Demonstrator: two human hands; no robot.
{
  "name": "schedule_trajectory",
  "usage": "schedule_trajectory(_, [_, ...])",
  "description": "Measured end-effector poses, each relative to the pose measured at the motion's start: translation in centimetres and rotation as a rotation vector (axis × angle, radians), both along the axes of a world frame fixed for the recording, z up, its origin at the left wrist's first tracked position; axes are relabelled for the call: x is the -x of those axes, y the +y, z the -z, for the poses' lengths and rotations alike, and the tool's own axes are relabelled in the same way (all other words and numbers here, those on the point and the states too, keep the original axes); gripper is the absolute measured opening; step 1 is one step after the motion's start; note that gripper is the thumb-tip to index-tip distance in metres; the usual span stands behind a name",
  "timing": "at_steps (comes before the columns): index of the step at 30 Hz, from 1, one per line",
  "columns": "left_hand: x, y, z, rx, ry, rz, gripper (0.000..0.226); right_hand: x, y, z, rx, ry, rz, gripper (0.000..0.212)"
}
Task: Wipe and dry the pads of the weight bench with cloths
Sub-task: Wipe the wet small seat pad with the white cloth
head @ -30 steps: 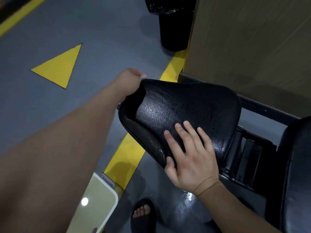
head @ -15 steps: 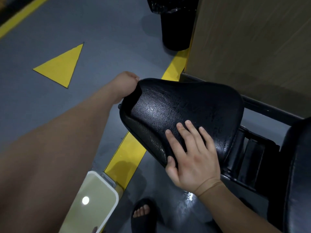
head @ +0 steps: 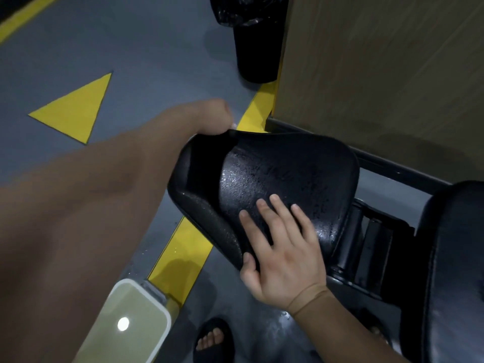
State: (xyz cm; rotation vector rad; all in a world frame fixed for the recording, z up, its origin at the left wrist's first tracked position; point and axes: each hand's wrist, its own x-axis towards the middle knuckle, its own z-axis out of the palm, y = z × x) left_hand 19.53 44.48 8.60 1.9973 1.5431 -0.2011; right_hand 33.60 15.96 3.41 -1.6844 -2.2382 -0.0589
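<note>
We are seeing two pads: our right hand (head: 285, 258) is lying flat on the wet seat pad (head: 282, 179), our left hand (head: 212, 116) is curling over its ten-o'clock edge, and the back pad (head: 455, 271) is sitting at three o'clock.

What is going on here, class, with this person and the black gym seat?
A person is working on the black seat pad of a weight bench. The right hand lies flat on the pad's near side, fingers spread, steadying it. The left hand reaches to the pad's far edge. The pad glistens with droplets, so it looks wet and not yet dried. No cloth is clearly visible in either hand. A pale bucket stands on the floor near the person's sandalled foot.
</note>
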Motion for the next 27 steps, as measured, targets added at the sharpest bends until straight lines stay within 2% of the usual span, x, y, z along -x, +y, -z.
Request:
schedule_trajectory(2, [-3.4, -0.1, 0.4, 0.024, -0.095, 0.071, 0.019, -0.1, 0.0, -0.1, 0.006, 0.010, -0.003, 0.069])
schedule_trajectory(5, [-8.3, -0.5, 0.9, 0.054, -0.154, 0.203, 0.026, -0.2, 0.1, -0.1, 0.010, 0.041, -0.009, 0.070])
schedule_trajectory(9, [-6.5, 0.4, 0.1, 0.074, 0.006, 0.305, 0.030, -0.2, 0.0, 0.0, -0.003, 0.079, -0.008, 0.067])
schedule_trajectory(11, [-4.9, 0.7, -0.4, 0.056, 0.104, 0.288, 0.029, -0.2, 0.1, 0.1, -0.013, 0.094, -0.005, 0.066])
schedule_trajectory(13, [-5.1, 0.6, -0.4, 0.050, 0.116, 0.270, 0.025, -0.2, 0.1, 0.2, -0.015, 0.096, 0.000, 0.066])
schedule_trajectory(19, [-8.0, -0.7, 1.4, 0.041, -0.187, 0.252, 0.018, -0.1, -0.1, 0.0, -0.008, 0.094, -0.006, 0.067])
schedule_trajectory(24, [-5.3, 0.9, 1.4, 0.044, 0.071, 0.290, 0.021, -0.1, 0.0, 0.0, 0.007, 0.065, -0.005, 0.069])
schedule_trajectory(27, [-5.0, 0.7, 1.7, 0.043, 0.028, 0.225, 0.024, -0.1, 0.0, 0.0, -0.003, 0.055, -0.004, 0.069])
